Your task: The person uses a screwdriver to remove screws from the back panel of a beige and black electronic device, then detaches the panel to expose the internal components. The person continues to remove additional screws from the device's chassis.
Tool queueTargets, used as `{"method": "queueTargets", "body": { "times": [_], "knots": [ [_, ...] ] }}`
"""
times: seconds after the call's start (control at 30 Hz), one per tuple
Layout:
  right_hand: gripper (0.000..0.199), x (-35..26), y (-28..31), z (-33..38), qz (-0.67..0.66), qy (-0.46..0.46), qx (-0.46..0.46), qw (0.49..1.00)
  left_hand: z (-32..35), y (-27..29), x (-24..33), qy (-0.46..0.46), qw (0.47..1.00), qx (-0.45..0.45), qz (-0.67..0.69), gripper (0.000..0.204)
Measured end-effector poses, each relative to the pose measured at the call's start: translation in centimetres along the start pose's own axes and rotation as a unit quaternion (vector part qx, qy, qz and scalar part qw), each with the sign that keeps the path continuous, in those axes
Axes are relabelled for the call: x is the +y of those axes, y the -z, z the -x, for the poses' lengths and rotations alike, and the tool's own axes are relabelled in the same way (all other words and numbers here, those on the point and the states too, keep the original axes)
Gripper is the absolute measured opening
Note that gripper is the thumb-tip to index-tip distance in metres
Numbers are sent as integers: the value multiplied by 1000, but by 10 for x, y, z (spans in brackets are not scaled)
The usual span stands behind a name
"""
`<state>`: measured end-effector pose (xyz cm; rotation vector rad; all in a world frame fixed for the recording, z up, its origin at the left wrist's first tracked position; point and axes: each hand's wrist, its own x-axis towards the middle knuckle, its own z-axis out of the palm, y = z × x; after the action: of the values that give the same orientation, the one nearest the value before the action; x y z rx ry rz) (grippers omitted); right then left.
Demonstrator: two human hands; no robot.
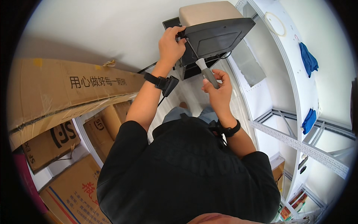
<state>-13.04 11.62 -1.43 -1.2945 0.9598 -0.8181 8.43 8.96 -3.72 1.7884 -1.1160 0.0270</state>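
Cardboard boxes (44, 89), white shelving (302, 93), perhaps blue cloths (308, 61)

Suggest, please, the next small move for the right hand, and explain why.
Perhaps check that the screwdriver is seated before turning it: the right hand holds it, and it points toward the dark panel beside the left hand, but I cannot see whether its tip is engaged.

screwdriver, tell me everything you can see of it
The screwdriver has a thick, dull grey, plastic-looking handle, a paler flared collar and a thin, dark shaft. It slants up and left, handle toward the person. The fingers and thumb of the right hand hold the handle; the shaft runs past the black panel toward the left hand. Its tip is unclear.
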Motion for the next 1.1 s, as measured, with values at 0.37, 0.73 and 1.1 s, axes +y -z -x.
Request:
{"method": "queueTargets", "body": {
  "times": [0.37, 0.73, 1.1],
  "knots": [
    [38, 2, 1, 0, -121, -123, -44, 984, 0, -1, -2, -13, 1000, -3, -8, 39],
    [34, -8, 6, -9, -161, -203, -130, 957, 0, -1, -3, -35, 999, 8, -15, 39],
    [22, -11, 10, -14, -276, -331, -129, 893, 5, -5, -1, -28, 999, 23, -13, 39]
  ]
}}
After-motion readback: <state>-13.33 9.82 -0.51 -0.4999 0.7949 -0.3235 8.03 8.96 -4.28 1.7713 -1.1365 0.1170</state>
